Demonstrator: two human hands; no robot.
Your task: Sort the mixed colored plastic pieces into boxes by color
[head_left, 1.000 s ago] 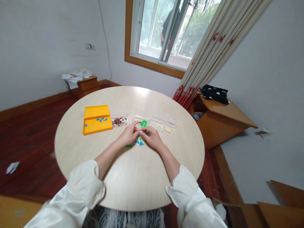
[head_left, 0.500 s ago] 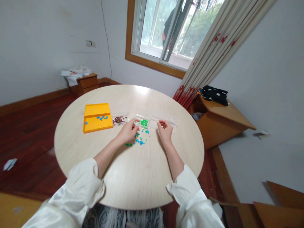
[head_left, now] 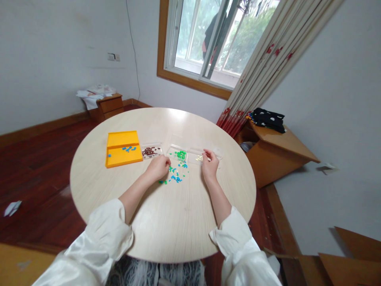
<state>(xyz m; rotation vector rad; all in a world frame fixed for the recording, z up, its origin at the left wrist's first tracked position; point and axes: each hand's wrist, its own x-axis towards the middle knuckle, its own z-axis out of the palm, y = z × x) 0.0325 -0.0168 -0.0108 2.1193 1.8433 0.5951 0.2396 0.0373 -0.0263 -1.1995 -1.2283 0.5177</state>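
My left hand (head_left: 158, 167) rests low over the table, its fingers curled together at the left edge of a loose scatter of small blue, green and pale yellow pieces (head_left: 176, 179). Whatever its fingertips hold, if anything, is too small to make out. My right hand (head_left: 210, 166) is at a clear plastic box (head_left: 193, 151) with a few pale yellow pieces (head_left: 199, 158) in it; its thumb and fingers are apart. Between the hands and farther back, another clear box holds bright green pieces (head_left: 181, 155). Left of it, a third holds dark brown pieces (head_left: 150, 151).
An open yellow case (head_left: 122, 139) with several blue pieces lies at the left of the round table (head_left: 178, 222). A tilted wooden cabinet (head_left: 275, 155) with black cloth on it stands beyond the right edge. Behind are a window and a curtain (head_left: 268, 63).
My left hand has drawn back from the green pieces' box toward me, its fingers closing. My right hand has moved slightly right, its fingers parting, and pale yellow pieces now show in the box.
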